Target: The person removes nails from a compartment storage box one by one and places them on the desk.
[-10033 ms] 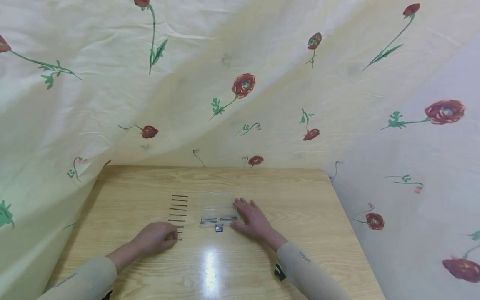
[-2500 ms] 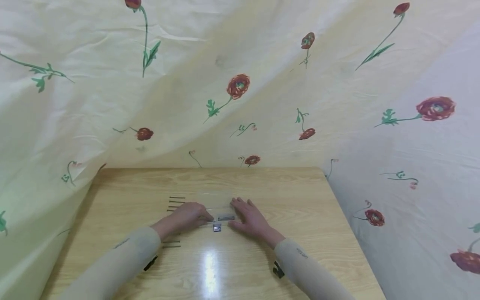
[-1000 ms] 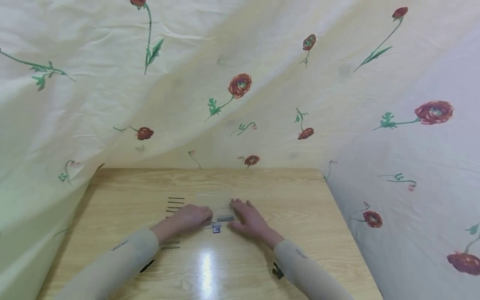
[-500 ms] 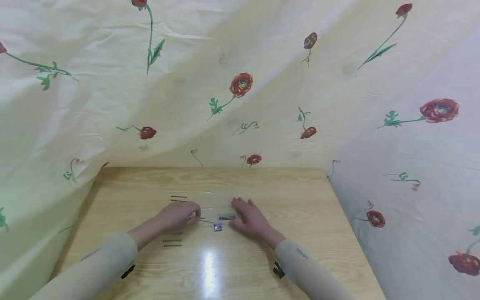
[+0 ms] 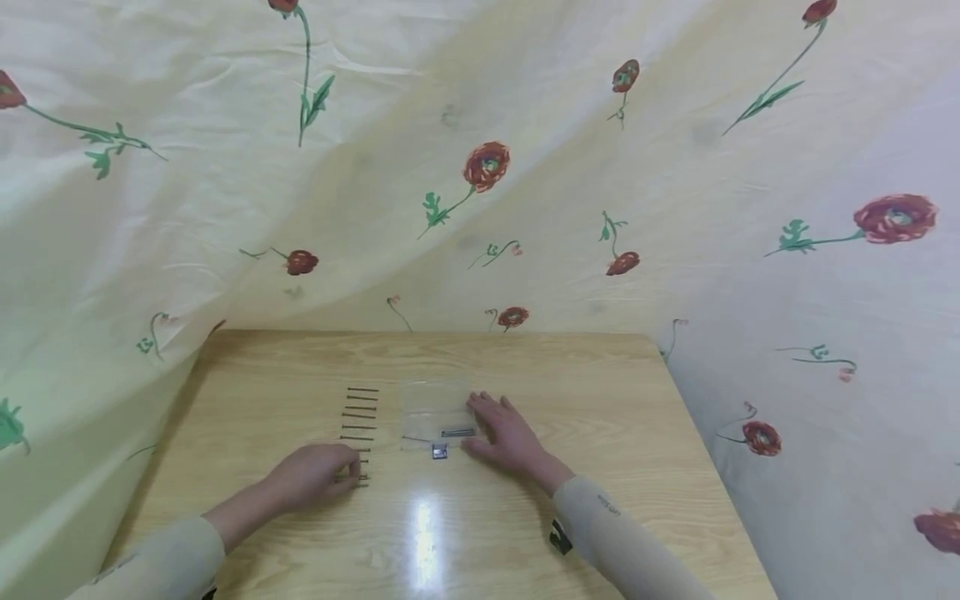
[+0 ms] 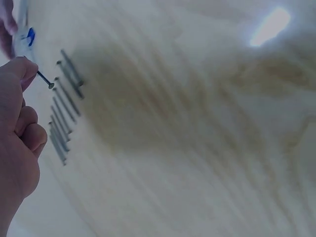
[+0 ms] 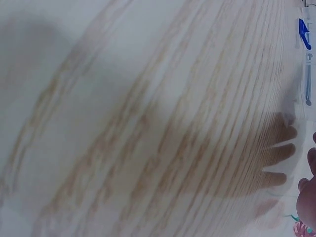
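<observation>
Clear rectangular plastic box (image 5: 435, 417): lay open on the pale wooden table (image 5: 570, 392), blue piece (image 5: 439, 452) at its front.
Its right side: held slim dark metal nails (image 5: 457, 432) — side by side.
Its left side: one nail (image 5: 417, 438), slightly slanted.
My left hand (image 5: 311, 477): pinched another nail (image 6: 45, 80) by the row.
My right hand (image 5: 510, 437): fingers straight, at the box's right edge.

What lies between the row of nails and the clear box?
Bare tabletop only: the head view shows nothing between the row of nails and the clear box.
</observation>
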The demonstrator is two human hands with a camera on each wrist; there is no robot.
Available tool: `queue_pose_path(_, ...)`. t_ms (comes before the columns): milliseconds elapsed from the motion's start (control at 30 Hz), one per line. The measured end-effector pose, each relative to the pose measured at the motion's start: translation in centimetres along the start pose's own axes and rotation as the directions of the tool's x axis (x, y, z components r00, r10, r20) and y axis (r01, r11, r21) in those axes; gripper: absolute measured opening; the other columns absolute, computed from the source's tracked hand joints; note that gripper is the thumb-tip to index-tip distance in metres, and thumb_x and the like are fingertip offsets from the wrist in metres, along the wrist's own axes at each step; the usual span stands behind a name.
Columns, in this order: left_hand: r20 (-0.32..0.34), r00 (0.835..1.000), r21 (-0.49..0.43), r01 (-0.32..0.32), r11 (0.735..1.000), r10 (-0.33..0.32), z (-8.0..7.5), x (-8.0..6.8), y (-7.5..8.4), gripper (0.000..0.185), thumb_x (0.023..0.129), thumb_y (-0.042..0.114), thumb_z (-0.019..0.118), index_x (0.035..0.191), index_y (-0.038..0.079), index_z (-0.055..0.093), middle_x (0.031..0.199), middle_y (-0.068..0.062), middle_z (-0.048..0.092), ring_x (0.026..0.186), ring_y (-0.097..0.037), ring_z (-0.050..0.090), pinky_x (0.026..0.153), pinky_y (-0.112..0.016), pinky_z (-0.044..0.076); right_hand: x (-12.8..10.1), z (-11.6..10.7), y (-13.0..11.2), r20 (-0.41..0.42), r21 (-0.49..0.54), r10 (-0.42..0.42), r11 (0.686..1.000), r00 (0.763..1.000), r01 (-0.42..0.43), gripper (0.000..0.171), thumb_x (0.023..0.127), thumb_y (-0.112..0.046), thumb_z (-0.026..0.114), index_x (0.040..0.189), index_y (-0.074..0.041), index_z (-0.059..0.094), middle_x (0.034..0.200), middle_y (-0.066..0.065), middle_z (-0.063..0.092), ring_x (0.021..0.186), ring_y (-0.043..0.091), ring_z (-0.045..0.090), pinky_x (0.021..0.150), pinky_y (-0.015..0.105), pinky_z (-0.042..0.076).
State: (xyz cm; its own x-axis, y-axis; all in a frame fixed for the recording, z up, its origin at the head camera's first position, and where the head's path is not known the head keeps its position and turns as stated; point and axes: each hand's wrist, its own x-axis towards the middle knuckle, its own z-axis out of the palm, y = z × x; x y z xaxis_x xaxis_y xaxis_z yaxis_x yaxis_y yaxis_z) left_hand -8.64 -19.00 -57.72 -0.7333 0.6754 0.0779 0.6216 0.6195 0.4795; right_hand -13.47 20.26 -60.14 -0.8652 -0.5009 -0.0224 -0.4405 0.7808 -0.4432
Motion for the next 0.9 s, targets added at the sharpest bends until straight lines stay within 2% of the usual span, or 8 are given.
queue_pose_path(200,-0.009,1.000,-0.035,-0.016,0.999,0.016,1.6,-1.2,0.2,0.020,0.092,0.006,0.075,0.086,0.023,0.067,0.072,0.021,0.053,0.061,0.007,0.044,0.057,-0.019,0.047,0.0,-0.1,0.0,-0.013,0.005,-0.014,1.000,1.000,0.014,0.078,0.103,-0.051,0.066,0.162,-0.006,0.042,0.170,0.011,0.036,0.159,0.032,0.031,0.131,0.056,0.015)
queue_pose_path(433,-0.041,0.999,0.009,-0.030,0.999,0.031,2.7,-1.7,-0.1,0.022,0.090,0.006,0.075,0.084,0.023,0.064,0.074,0.020,0.055,0.062,0.006,0.044,0.055,-0.019,0.045,0.1,0.0,0.4,-0.005,-0.018,-0.009,1.000,1.000,0.009,0.079,0.103,-0.054,0.065,0.162,-0.007,0.042,0.171,0.010,0.035,0.160,0.030,0.030,0.131,0.055,0.015)
queue_pose_path(633,-0.091,0.996,0.000,-0.018,1.000,0.018,3.2,-1.8,-0.2,0.024,0.088,0.004,0.076,0.082,0.023,0.064,0.074,0.021,0.054,0.061,0.008,0.042,0.054,-0.017,0.043,0.0,-0.2,0.3,-0.003,-0.006,-0.010,1.000,1.000,0.010,0.079,0.102,-0.052,0.066,0.162,-0.006,0.041,0.171,0.010,0.035,0.160,0.030,0.030,0.131,0.055,0.015)
queue_pose_path(900,-0.056,0.998,-0.005,0.023,1.000,-0.024,3.0,-1.6,-0.1,0.020,0.088,0.008,0.077,0.083,0.024,0.065,0.075,0.021,0.055,0.062,0.007,0.044,0.055,-0.017,0.045,0.1,-0.3,0.2,0.010,-0.008,0.001,1.000,1.000,-0.001,0.079,0.102,-0.053,0.066,0.163,-0.008,0.042,0.172,0.008,0.034,0.160,0.028,0.029,0.132,0.053,0.013)
